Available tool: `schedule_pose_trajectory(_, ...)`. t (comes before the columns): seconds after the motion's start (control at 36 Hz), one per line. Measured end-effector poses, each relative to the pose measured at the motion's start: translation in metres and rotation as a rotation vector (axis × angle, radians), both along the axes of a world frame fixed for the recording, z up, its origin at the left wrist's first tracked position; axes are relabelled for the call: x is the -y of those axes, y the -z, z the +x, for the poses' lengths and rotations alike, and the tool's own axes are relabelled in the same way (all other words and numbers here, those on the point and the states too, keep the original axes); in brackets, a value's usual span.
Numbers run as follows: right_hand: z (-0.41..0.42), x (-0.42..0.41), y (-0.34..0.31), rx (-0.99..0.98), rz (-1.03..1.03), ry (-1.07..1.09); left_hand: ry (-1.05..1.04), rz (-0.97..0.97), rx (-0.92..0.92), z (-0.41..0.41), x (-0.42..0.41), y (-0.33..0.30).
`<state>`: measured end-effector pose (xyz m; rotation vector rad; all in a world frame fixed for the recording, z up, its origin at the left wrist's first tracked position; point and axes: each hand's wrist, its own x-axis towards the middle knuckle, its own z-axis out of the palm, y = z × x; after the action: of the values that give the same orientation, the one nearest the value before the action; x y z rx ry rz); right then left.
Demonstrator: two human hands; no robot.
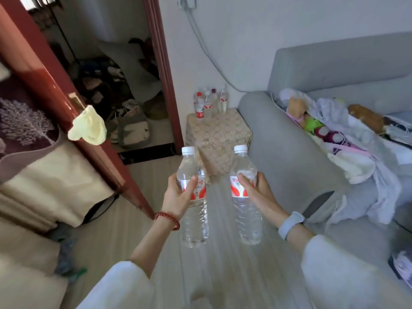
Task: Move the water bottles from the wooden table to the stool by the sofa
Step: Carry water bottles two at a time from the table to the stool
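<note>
in the lower middle of the frame the left hand (178,192) grips a clear water bottle (194,197) around its red-and-white label, thumb across the front and fingers curled behind, the white cap tilted a little toward the upper left. just to its right the right hand (256,188) holds a second bottle (244,197) the same way, fingers wrapped over the label, cap up; the two bottles are near each other but apart, both in the air above the pale floor (138,219). a red bead bracelet (168,219) circles the left wrist and a light blue watch (289,224) sits on the right wrist, with white sleeves below both. above the hands, at centre frame, stands the stool (220,134) with a patterned beige cover, touching the grey sofa (301,166) that fills the right side. a cluster of bottles on the stool (209,103) stands upright at its far edge against the wall (their exact number is hard to tell, since they overlap). toys and crumpled cloth (334,134) lie on the sofa seat at right. at left a dark red door (44,70) stands open, with a pale yellow cloth (88,129) hanging from its handle.
</note>
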<state>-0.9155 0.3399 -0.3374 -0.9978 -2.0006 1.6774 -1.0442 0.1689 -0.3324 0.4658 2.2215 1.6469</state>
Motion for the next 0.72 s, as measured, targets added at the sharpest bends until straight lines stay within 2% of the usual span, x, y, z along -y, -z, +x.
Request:
schedule_pose_trajectory(0.22, -0.134, -0.129, 0.027, 0.063, 0.051, -0.017, -0.001, -0.070, -0.059, -0.144, -0.120, 0.033)
schedule_pose_trajectory(0.44, -0.287, -0.274, 0.029, 0.066, 0.008, -0.012, -0.029, -0.135, 0.005, -0.286, -0.266, 0.039)
schedule_pose_trajectory(0.53, -0.325, -0.322, 0.035, 0.116, -0.050, -0.061, 0.036, -0.224, 0.022, -0.329, -0.314, 0.044)
schedule_pose_trajectory(0.64, -0.375, -0.385, 0.053, 0.168, 0.003, -0.131, 0.169, -0.233, 0.024, -0.379, -0.382, 0.061)
schedule_pose_trajectory(0.72, -0.412, -0.432, 0.079, 0.213, 0.014, -0.174, 0.154, -0.217, 0.033, -0.410, -0.430, 0.082)
